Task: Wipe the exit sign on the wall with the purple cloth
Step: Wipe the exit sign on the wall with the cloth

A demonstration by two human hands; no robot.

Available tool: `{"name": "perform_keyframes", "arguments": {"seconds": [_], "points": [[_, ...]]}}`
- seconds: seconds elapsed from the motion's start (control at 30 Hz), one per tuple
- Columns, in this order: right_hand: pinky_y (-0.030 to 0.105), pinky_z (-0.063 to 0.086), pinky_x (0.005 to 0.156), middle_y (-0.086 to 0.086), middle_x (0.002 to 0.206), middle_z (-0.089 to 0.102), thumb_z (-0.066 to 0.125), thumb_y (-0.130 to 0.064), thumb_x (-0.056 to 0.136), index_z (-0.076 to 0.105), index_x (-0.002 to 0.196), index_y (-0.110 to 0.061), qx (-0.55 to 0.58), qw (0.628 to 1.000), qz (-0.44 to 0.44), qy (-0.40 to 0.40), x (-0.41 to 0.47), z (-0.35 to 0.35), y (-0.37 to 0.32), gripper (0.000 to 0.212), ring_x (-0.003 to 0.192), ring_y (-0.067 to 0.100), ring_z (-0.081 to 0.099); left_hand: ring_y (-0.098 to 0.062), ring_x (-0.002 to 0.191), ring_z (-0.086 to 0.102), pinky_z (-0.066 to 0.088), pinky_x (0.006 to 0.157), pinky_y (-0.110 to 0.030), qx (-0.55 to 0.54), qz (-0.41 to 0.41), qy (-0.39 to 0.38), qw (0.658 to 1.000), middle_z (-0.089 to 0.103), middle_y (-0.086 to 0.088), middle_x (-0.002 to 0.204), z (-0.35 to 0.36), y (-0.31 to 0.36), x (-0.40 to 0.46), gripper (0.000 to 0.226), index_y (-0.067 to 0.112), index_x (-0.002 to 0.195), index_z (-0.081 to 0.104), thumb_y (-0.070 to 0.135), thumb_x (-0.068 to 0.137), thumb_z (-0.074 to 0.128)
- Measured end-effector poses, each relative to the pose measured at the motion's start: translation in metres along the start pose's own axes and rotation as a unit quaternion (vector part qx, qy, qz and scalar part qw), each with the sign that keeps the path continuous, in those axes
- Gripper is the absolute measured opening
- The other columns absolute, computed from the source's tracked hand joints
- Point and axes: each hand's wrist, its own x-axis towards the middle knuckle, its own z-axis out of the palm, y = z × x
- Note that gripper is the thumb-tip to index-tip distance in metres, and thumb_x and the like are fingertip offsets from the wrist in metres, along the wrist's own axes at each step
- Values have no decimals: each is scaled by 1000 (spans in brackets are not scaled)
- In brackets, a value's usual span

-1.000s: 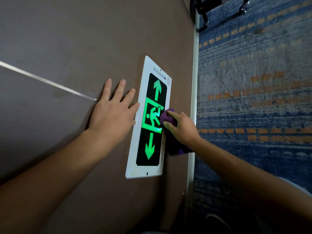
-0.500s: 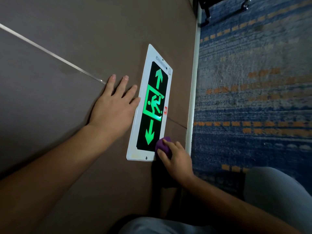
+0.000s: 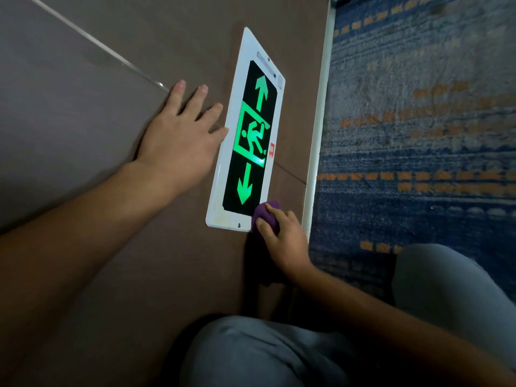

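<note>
**Cloth at the sign's lower corner, wiping under way**

The exit sign [image 3: 245, 135] is fixed to the brown wall [image 3: 111, 65], close to the pale skirting strip [image 3: 318, 121] where the wall meets the blue patterned carpet [image 3: 418, 107]. Its green arrows and running figure are lit inside a white frame.

The right hand [image 3: 284, 238] holds the purple cloth [image 3: 266, 216] bunched up, fingers [image 3: 275, 210] curled over it and closed on it. The cloth presses on the sign's near corner on the skirting side, overlapping the white frame and the end of the dark panel just beside the nearer arrow.

The left hand [image 3: 178, 138] lies flat on the wall, fingers spread wide and holding nothing, with its fingertips touching the sign's long edge on the side away from the skirting. It looks to be bracing the person, whose grey-trousered knees [image 3: 251, 353] show at the bottom of the view.

The step in hand is the wipe itself, at one end of the sign. The next move likely calls for drawing the cloth along the panel toward the far end, keeping even pressure and covering the frame edges too.
</note>
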Motion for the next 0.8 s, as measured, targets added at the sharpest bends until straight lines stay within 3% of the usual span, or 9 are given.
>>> {"name": "perform_keyframes", "arguments": {"seconds": [0.2,0.4,0.53,0.8], "points": [[31,46,82,-1,109,53,61,-48,96,51,147,-26,7,999,14,-31,-27,-2,4,57,98,18,59,-40,155,6,3,124,-61,-1,2,6,1000,17,-11,168,-4,1,-3,74,25,156,33,33,86,11],[21,42,86,-2,120,49,64,-42,95,48,149,-24,35,997,-60,-14,-42,7,-21,59,103,10,53,-39,155,9,3,125,-59,-22,16,17,999,24,-6,167,-2,-15,5,50,36,151,42,35,102,33],[29,49,92,-1,119,49,64,-39,95,49,148,-24,67,991,-113,-6,-45,6,-45,57,106,13,54,-39,155,10,7,123,-64,16,-9,38,999,26,-3,167,-5,-30,2,54,44,149,41,59,99,29],[34,51,90,2,120,50,63,-42,93,54,144,-23,72,980,-186,13,-20,-5,-88,55,108,18,56,-40,155,8,6,124,-61,-4,-47,55,997,24,-7,167,-6,-29,-3,60,36,151,41,61,97,37]]}}
